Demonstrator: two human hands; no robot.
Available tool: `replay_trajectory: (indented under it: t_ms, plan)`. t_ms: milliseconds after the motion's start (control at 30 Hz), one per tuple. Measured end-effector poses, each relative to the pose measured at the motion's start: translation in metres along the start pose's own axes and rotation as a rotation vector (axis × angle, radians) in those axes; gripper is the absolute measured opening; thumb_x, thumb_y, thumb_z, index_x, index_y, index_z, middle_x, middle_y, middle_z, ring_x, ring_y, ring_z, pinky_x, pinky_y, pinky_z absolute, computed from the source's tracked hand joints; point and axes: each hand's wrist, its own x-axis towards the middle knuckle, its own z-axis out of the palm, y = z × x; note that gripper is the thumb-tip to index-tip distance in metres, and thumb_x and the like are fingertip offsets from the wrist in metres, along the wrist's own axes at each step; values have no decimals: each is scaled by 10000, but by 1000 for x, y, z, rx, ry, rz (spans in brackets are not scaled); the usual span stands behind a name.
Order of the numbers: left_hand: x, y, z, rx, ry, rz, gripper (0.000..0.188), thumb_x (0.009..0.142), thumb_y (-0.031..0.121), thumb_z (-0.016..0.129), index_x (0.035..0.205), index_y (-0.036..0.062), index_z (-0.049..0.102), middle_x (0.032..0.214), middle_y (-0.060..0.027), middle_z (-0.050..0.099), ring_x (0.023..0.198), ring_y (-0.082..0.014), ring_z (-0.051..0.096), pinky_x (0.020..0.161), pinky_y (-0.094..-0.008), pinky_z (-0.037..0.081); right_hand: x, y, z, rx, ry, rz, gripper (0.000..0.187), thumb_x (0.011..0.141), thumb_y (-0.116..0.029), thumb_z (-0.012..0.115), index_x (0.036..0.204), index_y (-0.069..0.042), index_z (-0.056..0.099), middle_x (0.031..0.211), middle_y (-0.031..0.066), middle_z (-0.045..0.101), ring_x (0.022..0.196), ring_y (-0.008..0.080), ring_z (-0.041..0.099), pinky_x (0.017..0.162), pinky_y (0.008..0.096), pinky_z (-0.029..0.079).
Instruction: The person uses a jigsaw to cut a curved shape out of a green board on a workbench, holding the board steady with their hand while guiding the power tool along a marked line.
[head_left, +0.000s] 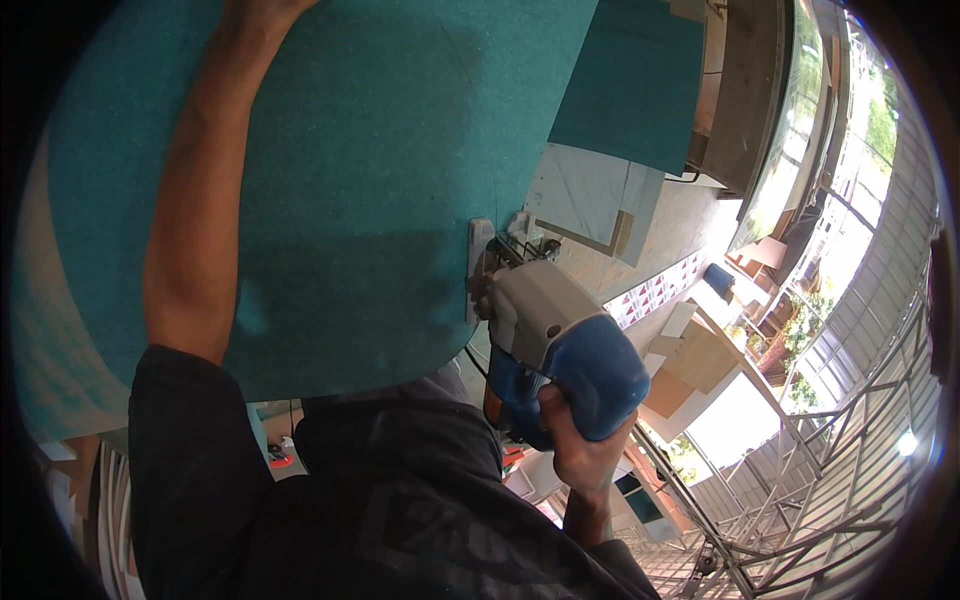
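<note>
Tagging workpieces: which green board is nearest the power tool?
The large green board, tool at its right edge; the smaller green board is farther, upper right.

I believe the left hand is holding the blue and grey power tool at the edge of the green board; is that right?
Not the left: the right hand holds the blue and grey power tool at the edge of the green board, as the head view shows.

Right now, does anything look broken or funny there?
Just one thing: the pale strip left of the green board has patchy green streaks, so it looks smeared. I can't tell if that's damage. The saw looks whole.
</note>
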Motion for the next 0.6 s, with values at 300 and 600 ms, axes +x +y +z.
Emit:
replay_trajectory:
  t_ms: [300,600]
  plan:
    - [2,1,-2,-16,16,14,402,731,315,867,828,8,627,872,-119,596,861,-286,555,777,-456,467,1,1,0,2,-9,-29,199,890,-49,759,1045,14,652,783,31,662,621,99,599,569,248,470]
    - [-1,4,-3,-23,40,11,384,735,287,871,825,6,626,864,-128,601,851,-293,558,787,-458,462,2,-8,-3,-4,-23,43,166,895,-51,755,1039,30,733,915,46,756,828,98,679,766,268,534]
